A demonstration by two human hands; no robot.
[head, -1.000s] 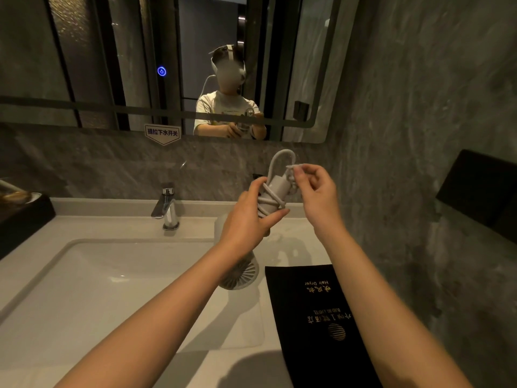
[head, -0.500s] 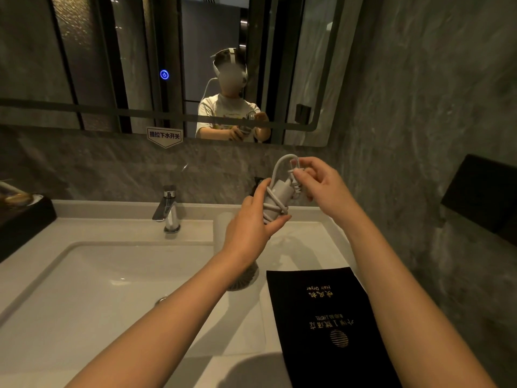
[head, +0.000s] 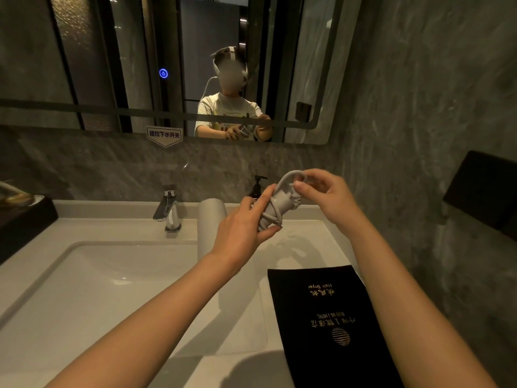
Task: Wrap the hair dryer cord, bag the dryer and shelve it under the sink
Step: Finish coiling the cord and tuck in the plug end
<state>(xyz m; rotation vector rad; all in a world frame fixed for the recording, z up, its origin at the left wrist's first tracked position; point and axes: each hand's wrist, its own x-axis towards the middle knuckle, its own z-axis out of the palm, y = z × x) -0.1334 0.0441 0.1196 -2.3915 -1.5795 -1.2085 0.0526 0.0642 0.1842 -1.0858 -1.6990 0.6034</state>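
The sink (head: 98,275) fills the lower left of the frame, with the tap (head: 167,210) behind it. The bag (head: 327,323) lies flat on the worktop (head: 313,247) at lower right. The hair dryer (head: 212,219) is at the center, above the sink's right edge. The mirror (head: 112,65) hangs across the top.

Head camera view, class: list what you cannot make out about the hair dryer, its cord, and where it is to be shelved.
- Hair dryer: the left hand and wrist cover most of it; only the barrel and the wrapped handle show.
- Cord end: hidden by the right hand; plug not visible.
- Black bag: lower end cut off by the frame edge; opening not visible.
- Shelf under the sink: out of view below the counter.
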